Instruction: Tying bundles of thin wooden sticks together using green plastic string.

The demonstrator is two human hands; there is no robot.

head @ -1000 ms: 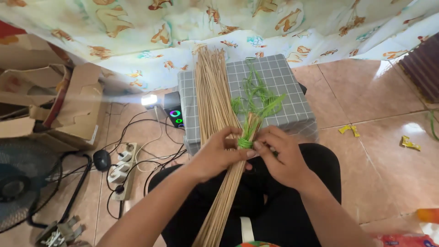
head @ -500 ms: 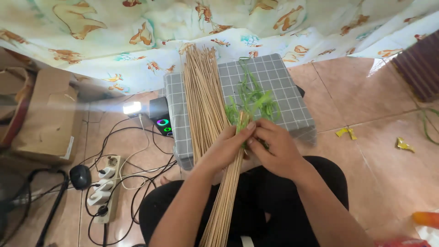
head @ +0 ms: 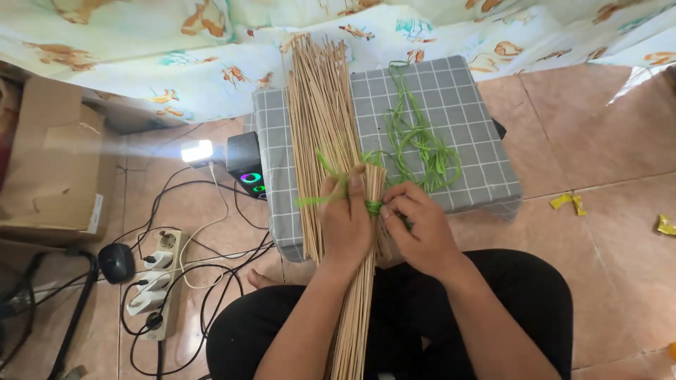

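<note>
Sticks (head: 355,281) run in a thin bundle up the middle of the frame, their long axis from your lap at the bottom edge toward the grey checked box (head: 451,112) above, and both hands meet at the bundle's upper end. Your left hand (head: 346,225) has its grip closed around the bundle, fingers pointing up the frame. Your right hand (head: 415,229) sits just beside it to the right, its grip pinched on the green string (head: 373,207) wound round the sticks; loose string ends stick out left of the left hand. More green strands (head: 422,144) lie on the box at upper right, nearer your right hand. A larger pile of sticks (head: 320,105) lies along the box's left side. Under it all is a tiled floor (head: 598,141), with a power strip (head: 151,285) and cables at lower left, a cardboard box (head: 49,162) at left, and a printed cloth (head: 211,42) across the top.
</note>
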